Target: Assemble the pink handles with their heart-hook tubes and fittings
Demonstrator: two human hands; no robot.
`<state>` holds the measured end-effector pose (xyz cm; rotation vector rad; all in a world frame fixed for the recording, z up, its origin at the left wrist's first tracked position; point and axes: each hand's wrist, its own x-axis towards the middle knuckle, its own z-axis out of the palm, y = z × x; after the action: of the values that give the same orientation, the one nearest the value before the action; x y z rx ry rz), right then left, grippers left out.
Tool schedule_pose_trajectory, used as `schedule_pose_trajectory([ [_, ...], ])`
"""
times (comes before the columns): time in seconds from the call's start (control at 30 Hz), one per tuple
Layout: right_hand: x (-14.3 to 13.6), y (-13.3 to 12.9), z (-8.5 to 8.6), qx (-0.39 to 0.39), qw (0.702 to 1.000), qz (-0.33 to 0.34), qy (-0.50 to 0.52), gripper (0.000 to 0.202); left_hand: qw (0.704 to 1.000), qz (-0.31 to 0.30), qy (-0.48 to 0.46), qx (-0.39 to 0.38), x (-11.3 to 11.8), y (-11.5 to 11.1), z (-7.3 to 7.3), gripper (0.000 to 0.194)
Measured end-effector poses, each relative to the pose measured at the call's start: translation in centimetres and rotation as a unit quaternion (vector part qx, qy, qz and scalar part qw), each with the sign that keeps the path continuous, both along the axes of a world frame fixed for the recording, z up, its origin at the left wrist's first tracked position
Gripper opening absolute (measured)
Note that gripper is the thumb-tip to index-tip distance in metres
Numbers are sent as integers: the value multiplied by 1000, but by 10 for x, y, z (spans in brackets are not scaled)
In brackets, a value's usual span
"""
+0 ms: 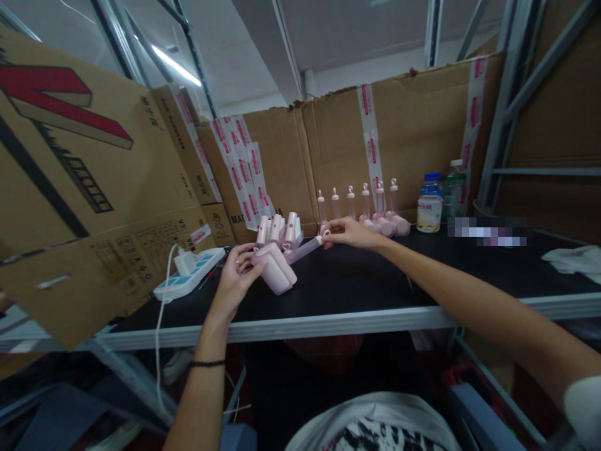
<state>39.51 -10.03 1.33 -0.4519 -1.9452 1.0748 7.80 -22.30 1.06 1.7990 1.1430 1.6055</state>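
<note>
My left hand [240, 269] holds the wide body of a pink device [277, 270] just above the black table. A slim translucent tube [304, 250] slants up to the right from that body. At the tube's tip, a small ring is pinched in my right hand [345, 233]. Behind my left hand stand several pink cylindrical pieces [277, 229] in a close group. Behind and beyond my right hand, several pink devices with upright tubes and ring tops [365, 200] form a row along the cardboard.
A white power strip [190, 275] with a plugged-in charger and cable lies at the left. At the back right are a blue-capped bottle [430, 203] and a green bottle [454, 188]. A white cloth [575, 262] lies far right. Cardboard walls [338, 138] enclose the back and left.
</note>
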Motion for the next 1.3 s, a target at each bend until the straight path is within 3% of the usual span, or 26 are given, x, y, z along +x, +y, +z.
schedule_pose_trajectory([
  [0.27,0,1,-3,-15,999,23,-29,34,1000,3,-1,0,1,-1,0,61],
  [0.43,0,-1,-4,6,994,30,-101,32,1000,1,-4,-7,0,3,-1,63],
  [0.67,2,0,-7,51,977,19,-204,36,995,-27,84,-57,8,4,-9,73],
  [0.87,-1,0,-10,60,978,38,-197,39,992,-37,98,-64,14,3,-7,77],
  [1.3,-5,-6,-7,109,972,22,-208,39,992,-26,101,-71,3,-4,-1,74],
])
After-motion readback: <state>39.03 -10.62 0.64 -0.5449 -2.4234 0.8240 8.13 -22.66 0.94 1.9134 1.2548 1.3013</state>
